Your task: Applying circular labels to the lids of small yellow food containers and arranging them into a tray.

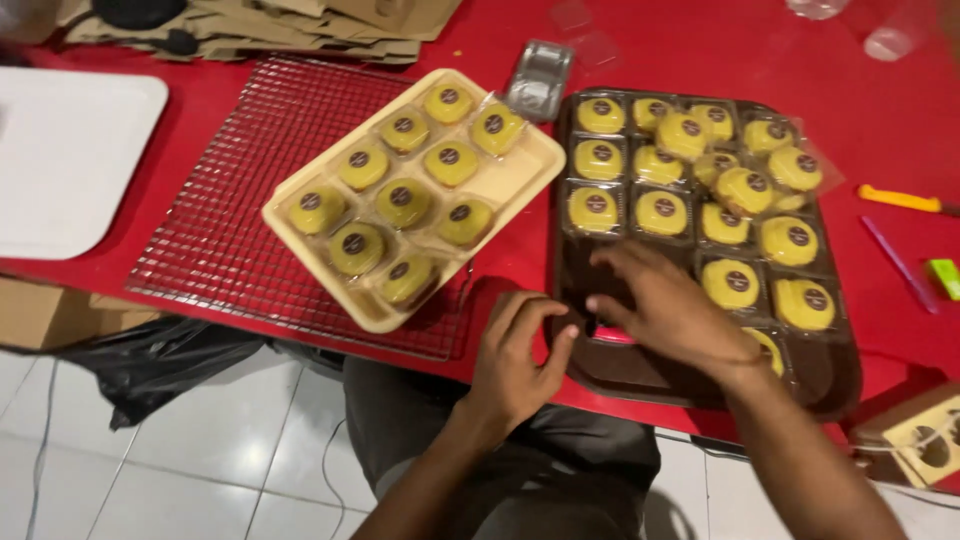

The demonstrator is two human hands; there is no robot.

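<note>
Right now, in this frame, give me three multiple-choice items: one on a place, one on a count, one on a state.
1. Where does the beige tray sit?
A. on the wire rack
B. on the floor
C. on the white board

2. How many wrapped yellow cakes lie on the beige tray?
A. four
B. ten
C. sixteen

3. What are the hands doing?
A. resting in the lap
B. lifting the beige tray
C. meeting at the near left corner of the dark tray

Answers: 1 A, mesh shows around it. 2 B, ten count out. 3 C, the left hand and right hand meet there.
</note>
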